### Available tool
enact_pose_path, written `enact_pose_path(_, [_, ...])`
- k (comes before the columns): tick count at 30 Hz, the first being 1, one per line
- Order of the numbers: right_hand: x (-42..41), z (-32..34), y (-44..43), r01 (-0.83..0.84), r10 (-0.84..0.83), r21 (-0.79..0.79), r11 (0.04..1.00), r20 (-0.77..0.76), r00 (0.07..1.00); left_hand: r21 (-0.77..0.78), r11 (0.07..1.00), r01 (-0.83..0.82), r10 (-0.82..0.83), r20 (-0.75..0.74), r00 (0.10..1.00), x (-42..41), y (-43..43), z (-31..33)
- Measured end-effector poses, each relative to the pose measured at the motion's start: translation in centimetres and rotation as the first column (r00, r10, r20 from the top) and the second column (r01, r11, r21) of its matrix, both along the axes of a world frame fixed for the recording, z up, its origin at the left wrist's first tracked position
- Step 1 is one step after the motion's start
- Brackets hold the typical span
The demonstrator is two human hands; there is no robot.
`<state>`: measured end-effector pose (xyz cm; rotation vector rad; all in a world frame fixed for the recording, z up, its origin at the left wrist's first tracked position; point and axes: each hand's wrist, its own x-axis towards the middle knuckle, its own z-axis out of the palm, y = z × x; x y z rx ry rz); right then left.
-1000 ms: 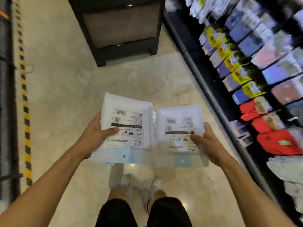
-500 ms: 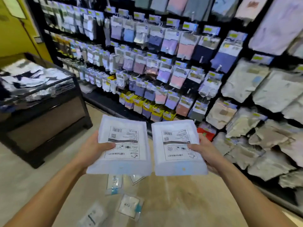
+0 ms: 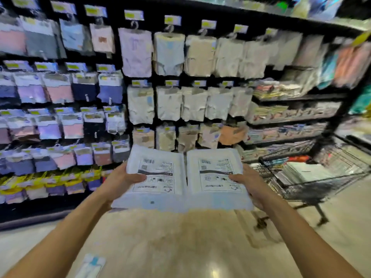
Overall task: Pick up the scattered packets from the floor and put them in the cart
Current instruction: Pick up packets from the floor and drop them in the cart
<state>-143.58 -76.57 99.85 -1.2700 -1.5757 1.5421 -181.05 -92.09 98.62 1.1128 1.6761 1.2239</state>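
**Two packets up, cart off to my right**

I stand in a shop aisle and hold two flat white packets out before me, side by side, with their inner edges touching. My left hand (image 3: 118,181) grips the left packet (image 3: 158,177) at its outer edge, thumb curled over the label. My right hand (image 3: 251,184) clamps the right packet (image 3: 216,175) the same way. The cart (image 3: 313,184) stands near on my right, apart from my load, with pale goods already in it. A third packet (image 3: 90,265) lies on the floor (image 3: 180,247) by my left arm.

As I judge it, the risk lies in the grip. Each packet is held at one edge only and the wrappers look slick. A quick swing towards the cart could let one slide free, or clip the wire rim and fall outside. The third packet is low at the edge of my view, so I could step on it or forget it.
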Motion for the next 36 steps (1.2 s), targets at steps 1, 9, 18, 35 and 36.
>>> enact_pose_path(1, [3.3,0.6,0.1,0.044,-0.044,0.011,0.999,0.01,0.999,-0.007,0.997,0.072,-0.072,-0.002,0.997,2.5,2.0,0.1])
enact_pose_path(9, [29.7,1.8,1.8,0.367,-0.366,0.011,0.93,-0.024,0.93,0.091,0.932,0.35,-0.354,0.03,0.935,26.7,15.7,3.0])
enact_pose_path(18, [50.9,0.4,6.3,0.605,-0.606,-0.029,0.796,-0.041,0.795,0.051,0.826,0.561,-0.563,0.108,0.819,48.9,27.8,1.4])
enact_pose_path(35, [69.8,-3.1,35.5,0.654,-0.656,-0.101,0.75,0.013,0.754,0.0,0.849,0.528,-0.524,0.134,0.841,67.9,58.9,-4.1])
enact_pose_path(36, [70.9,-3.2,37.8,0.649,-0.652,-0.109,0.753,0.011,0.758,-0.029,0.86,0.51,-0.501,0.143,0.853,68.9,60.9,-4.2])
